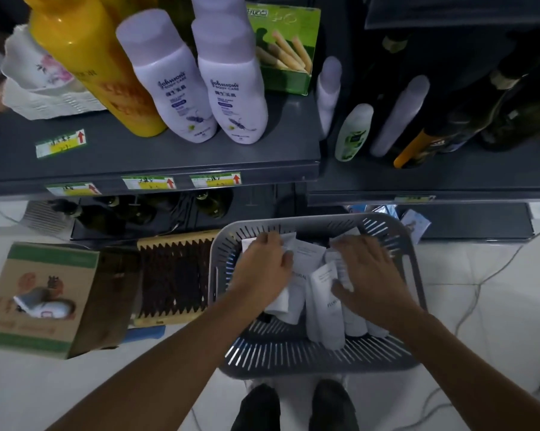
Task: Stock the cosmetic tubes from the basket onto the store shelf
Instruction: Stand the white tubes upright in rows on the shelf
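Observation:
A grey slotted basket (309, 359) stands on the floor in front of my feet, with several white cosmetic tubes (324, 309) lying in it. Inside it, my left hand (262, 269) lies on the tubes at the left, its fingers curled round one white tube whose ends show above and below the hand. My right hand (368, 272) is on the tubes at the right, fingers bent over them; whether it grips one is hidden. The dark grey store shelf (156, 157) runs above the basket, at the top of the view.
On the shelf stand two lilac lotion bottles (231, 82), a yellow bottle (85, 57) and a green box (284, 48). The right bay holds a white-green bottle (354, 132) and dark bottles. A cardboard box (41, 300) and a slatted wooden crate (172, 281) sit left of the basket. Cables lie at the right.

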`<state>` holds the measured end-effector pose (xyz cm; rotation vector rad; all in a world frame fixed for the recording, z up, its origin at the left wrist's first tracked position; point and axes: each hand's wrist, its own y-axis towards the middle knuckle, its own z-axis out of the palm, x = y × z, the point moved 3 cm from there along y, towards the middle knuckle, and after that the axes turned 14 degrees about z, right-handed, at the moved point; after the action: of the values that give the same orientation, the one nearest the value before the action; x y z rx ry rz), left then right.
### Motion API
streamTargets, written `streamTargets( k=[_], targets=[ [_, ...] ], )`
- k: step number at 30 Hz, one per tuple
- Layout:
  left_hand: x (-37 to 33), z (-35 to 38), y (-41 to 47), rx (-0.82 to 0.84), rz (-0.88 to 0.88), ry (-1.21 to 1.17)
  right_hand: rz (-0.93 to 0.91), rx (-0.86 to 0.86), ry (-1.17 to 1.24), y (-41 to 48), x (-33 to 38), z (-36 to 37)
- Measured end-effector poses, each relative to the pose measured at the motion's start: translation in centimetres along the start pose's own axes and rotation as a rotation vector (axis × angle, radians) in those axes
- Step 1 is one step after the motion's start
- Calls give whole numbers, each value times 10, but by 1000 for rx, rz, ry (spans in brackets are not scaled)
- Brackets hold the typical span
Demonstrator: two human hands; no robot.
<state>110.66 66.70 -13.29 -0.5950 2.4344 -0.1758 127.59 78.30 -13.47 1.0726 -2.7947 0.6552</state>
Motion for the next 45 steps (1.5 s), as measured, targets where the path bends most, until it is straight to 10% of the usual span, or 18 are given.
streamTargets(
  k=[12, 24, 45],
  targets=[
    [-1, 43, 56, 285, -297, 275, -407, 239, -162, 40, -8, 12],
    [-20, -8, 12, 4, -142, 67, -252, 304, 101, 0, 5, -23],
    [-286, -383, -7, -575, 550, -383, -181, -233, 133, -105, 33, -449]
  ],
)
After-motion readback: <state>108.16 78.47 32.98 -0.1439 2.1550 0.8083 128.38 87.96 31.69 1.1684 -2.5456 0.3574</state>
